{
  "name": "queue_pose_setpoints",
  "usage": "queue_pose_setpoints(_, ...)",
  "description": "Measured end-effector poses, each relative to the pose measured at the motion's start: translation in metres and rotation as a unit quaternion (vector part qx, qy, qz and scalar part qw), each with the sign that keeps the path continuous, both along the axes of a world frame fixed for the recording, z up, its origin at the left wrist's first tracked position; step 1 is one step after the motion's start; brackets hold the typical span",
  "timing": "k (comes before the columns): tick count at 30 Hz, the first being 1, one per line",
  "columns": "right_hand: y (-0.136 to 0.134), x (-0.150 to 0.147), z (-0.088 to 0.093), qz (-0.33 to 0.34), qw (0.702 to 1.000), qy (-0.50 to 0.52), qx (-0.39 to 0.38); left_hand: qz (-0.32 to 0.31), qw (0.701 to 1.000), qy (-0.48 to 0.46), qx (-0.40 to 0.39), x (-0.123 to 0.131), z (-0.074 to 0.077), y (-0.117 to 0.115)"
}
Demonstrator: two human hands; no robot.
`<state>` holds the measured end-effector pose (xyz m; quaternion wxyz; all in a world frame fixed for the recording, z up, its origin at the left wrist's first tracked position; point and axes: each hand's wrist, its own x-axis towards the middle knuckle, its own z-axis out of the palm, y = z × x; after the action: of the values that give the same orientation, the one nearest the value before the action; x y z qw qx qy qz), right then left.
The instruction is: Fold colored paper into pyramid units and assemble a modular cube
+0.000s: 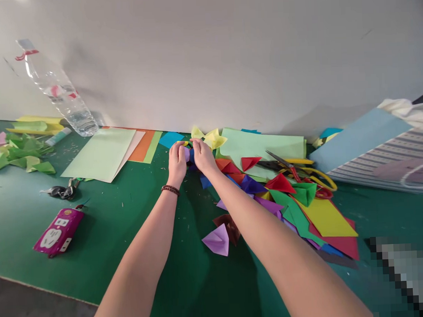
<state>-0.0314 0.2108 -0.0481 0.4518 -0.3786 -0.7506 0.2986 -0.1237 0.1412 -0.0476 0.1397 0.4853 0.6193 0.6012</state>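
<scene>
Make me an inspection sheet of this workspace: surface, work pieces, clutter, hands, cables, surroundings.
Surface: green table, tiny paper bits scattered on it.
Work pieces: purple and blue paper between the hands, partly hidden; folded coloured papers heaped to the right; pale green sheet to the left.
Clutter: scissors among the papers; plastic bottle to the left; magenta box-shaped item nearer the front.
Hands: left hand and right hand together, fingers closed on the paper.
Cables: nothing seen.
Surroundings: pale wall behind; striped bag at right.
</scene>
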Motion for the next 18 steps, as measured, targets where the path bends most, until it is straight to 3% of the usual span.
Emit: queue_pose_setpoints(18, -0.007, 0.005, 0.013, 0.006, 0.999, -0.039, -0.022, -0.026, 0.999, -0.031, -0.003, -0.002, 0.0, -0.002)
